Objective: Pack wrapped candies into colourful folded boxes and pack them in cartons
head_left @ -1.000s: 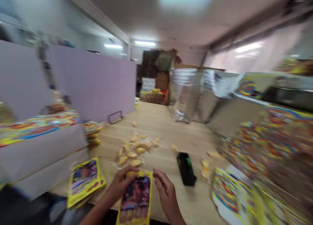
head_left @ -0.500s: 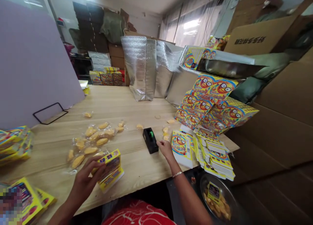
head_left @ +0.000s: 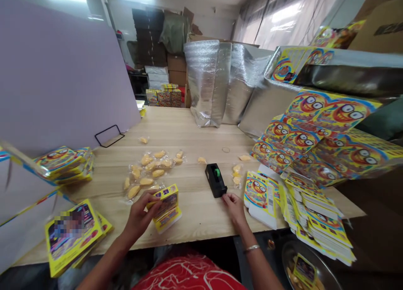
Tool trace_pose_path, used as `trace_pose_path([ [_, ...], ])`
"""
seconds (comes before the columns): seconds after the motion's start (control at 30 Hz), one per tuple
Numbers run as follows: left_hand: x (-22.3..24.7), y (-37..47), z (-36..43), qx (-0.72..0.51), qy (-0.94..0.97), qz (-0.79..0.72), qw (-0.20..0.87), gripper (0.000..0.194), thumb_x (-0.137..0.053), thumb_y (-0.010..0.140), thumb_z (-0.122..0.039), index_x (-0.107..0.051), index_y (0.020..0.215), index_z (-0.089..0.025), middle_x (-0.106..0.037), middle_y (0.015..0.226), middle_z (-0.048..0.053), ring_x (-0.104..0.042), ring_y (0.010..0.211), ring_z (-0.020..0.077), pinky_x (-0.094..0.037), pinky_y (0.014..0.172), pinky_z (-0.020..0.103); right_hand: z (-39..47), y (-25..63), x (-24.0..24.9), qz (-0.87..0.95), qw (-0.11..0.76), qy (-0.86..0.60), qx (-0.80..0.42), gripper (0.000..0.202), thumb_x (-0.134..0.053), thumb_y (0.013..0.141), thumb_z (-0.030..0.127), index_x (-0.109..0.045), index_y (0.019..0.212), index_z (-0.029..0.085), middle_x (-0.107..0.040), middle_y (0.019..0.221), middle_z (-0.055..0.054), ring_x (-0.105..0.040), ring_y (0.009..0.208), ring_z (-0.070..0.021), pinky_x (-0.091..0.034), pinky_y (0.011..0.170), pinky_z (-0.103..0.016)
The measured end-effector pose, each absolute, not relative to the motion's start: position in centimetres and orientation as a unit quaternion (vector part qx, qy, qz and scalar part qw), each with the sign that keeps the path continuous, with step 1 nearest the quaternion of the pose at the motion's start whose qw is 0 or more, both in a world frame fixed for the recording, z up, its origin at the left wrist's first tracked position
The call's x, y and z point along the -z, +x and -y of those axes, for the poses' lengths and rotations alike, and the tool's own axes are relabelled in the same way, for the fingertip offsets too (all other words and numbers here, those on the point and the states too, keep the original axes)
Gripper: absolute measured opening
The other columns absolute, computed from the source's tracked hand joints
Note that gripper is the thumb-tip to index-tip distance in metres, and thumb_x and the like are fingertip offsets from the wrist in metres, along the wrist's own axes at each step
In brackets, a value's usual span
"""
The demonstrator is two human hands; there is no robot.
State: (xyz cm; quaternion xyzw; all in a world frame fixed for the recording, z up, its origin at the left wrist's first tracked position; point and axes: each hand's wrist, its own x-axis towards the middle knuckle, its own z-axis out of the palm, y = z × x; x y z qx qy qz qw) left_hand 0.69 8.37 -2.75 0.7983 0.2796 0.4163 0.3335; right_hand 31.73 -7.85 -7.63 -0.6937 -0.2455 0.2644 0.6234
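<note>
My left hand [head_left: 140, 212] grips a small yellow printed box [head_left: 166, 210] by its upper left side; a flap hangs open toward me. At the near end of a black tape dispenser [head_left: 215, 181] with a green core, my right hand [head_left: 234, 208] has its fingertips pinched together. Any tape between those fingertips is too small to make out. Wrapped yellow pieces [head_left: 146, 181] lie in a loose group beyond my left hand. A few more wrapped pieces [head_left: 236, 176] rest right of the dispenser.
Flat printed cartons [head_left: 321, 214] are piled at the right edge, before stacked colourful boxes [head_left: 302, 141]. Silver foil bags [head_left: 204, 84] stand at the back. Yellow boxes [head_left: 72, 235] lie at the left. A metal bowl [head_left: 288, 250] sits below the table's right side.
The view has swung right-to-left, bringing more of the left side in and shifting the scene rightward. My right hand has moved down to the dispenser's near end. My left hand still holds the box.
</note>
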Motion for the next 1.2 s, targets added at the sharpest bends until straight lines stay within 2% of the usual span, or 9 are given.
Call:
trace_pose_path([
  [0.23, 2.8, 0.7, -7.9, -0.422, 0.785, -0.288, 0.351, 0.011, -0.058, 0.086, -0.03, -0.06, 0.082, -0.019, -0.067, 0.105, 0.009, -0.065, 0.095, 0.0204, -0.053, 0.079, 0.031, 3.6, 22.3, 3.3, 0.321, 0.644, -0.572, -0.393, 0.04, -0.07, 0.071, 0.053, -0.063, 0.084, 0.016, -0.063, 0.062, 0.0, -0.06, 0.057, -0.014, -0.049, 0.056, -0.027],
  [0.33, 2.6, 0.8, -7.9, -0.425, 0.784, -0.289, 0.347, 0.012, -0.058, 0.086, -0.03, -0.06, 0.08, -0.019, -0.067, 0.103, 0.009, -0.064, 0.096, 0.0205, -0.052, 0.081, 0.033, 1.1, 17.4, 1.3, 0.314, 0.645, -0.503, -0.482, 0.071, -0.075, 0.069, 0.045, -0.047, 0.127, 0.016, -0.066, 0.063, 0.004, -0.063, 0.054, -0.0138, -0.049, 0.052, -0.024],
  [0.4, 2.4, 0.8, -7.8, -0.42, 0.788, -0.29, 0.344, 0.013, -0.057, 0.086, -0.031, -0.06, 0.08, -0.019, -0.067, 0.104, 0.009, -0.064, 0.097, 0.0205, -0.051, 0.084, 0.034, -0.2, 15.5, 0.5, 0.267, 0.637, -0.51, -0.513, 0.087, -0.076, 0.067, 0.043, -0.034, 0.137, 0.014, -0.068, 0.064, 0.003, -0.064, 0.052, -0.0143, -0.047, 0.048, -0.022],
  [0.63, 0.0, 1.2, -7.3, -0.373, 0.774, -0.296, 0.417, 0.018, -0.061, 0.08, -0.035, -0.056, 0.073, -0.019, -0.065, 0.088, 0.004, -0.061, 0.085, 0.0181, -0.049, 0.076, 0.03, -1.2, 16.5, 0.3, 0.332, 0.528, -0.581, -0.523, 0.04, -0.069, 0.073, 0.049, -0.054, 0.093, 0.017, -0.063, 0.054, 0.003, -0.058, 0.042, -0.0123, -0.04, 0.038, -0.018],
  [0.83, -2.1, 2.9, -7.8, -0.333, 0.693, -0.377, 0.517, 0.021, -0.065, 0.067, -0.032, -0.048, 0.065, -0.019, -0.053, 0.057, -0.006, -0.051, 0.054, 0.0116, -0.041, 0.051, 0.021, -0.2, 16.6, 2.9, 0.425, 0.549, -0.59, -0.411, 0.042, -0.066, 0.079, 0.045, -0.054, 0.109, 0.018, -0.064, 0.061, 0.003, -0.058, 0.045, -0.0132, -0.043, 0.042, -0.02],
  [0.93, -1.9, 2.2, -7.1, -0.294, 0.701, -0.357, 0.543, 0.018, -0.062, 0.071, -0.035, -0.053, 0.068, -0.019, -0.062, 0.064, -0.001, -0.06, 0.061, 0.0157, -0.049, 0.055, 0.025, 1.0, 15.9, 4.4, 0.458, 0.534, -0.623, -0.341, 0.053, -0.065, 0.081, 0.038, -0.048, 0.127, 0.018, -0.069, 0.068, 0.0, -0.064, 0.054, -0.0176, -0.049, 0.049, -0.024],
  [1.03, -1.2, 0.4, -5.6, -0.298, 0.746, -0.338, 0.491, 0.027, -0.068, 0.072, -0.04, -0.062, 0.092, -0.022, -0.072, 0.097, 0.006, -0.068, 0.089, 0.0239, -0.057, 0.074, 0.034, 3.0, 15.1, 5.3, 0.528, 0.532, -0.621, -0.232, 0.054, -0.062, 0.083, 0.039, -0.048, 0.131, 0.019, -0.074, 0.092, -0.008, -0.07, 0.076, -0.0233, -0.055, 0.067, -0.031],
  [1.13, -0.3, -1.9, -4.9, -0.292, 0.819, -0.296, 0.395, 0.033, -0.07, 0.073, -0.038, -0.066, 0.104, -0.029, -0.065, 0.125, 0.007, -0.055, 0.122, 0.0295, -0.051, 0.096, 0.043, 4.9, 14.6, 5.2, 0.597, 0.518, -0.599, -0.13, 0.056, -0.06, 0.082, 0.034, -0.048, 0.135, 0.02, -0.068, 0.118, -0.013, -0.068, 0.096, -0.0264, -0.053, 0.084, -0.035],
  [1.2, 0.6, -3.5, -5.4, -0.249, 0.853, -0.269, 0.371, 0.026, -0.068, 0.076, -0.037, -0.068, 0.101, -0.032, -0.064, 0.128, 0.005, -0.049, 0.129, 0.0293, -0.047, 0.103, 0.045, 5.6, 14.9, 4.6, 0.662, 0.448, -0.578, -0.163, 0.06, -0.06, 0.079, 0.027, -0.047, 0.138, 0.021, -0.074, 0.103, -0.009, -0.07, 0.081, -0.0229, -0.054, 0.075, -0.029],
])
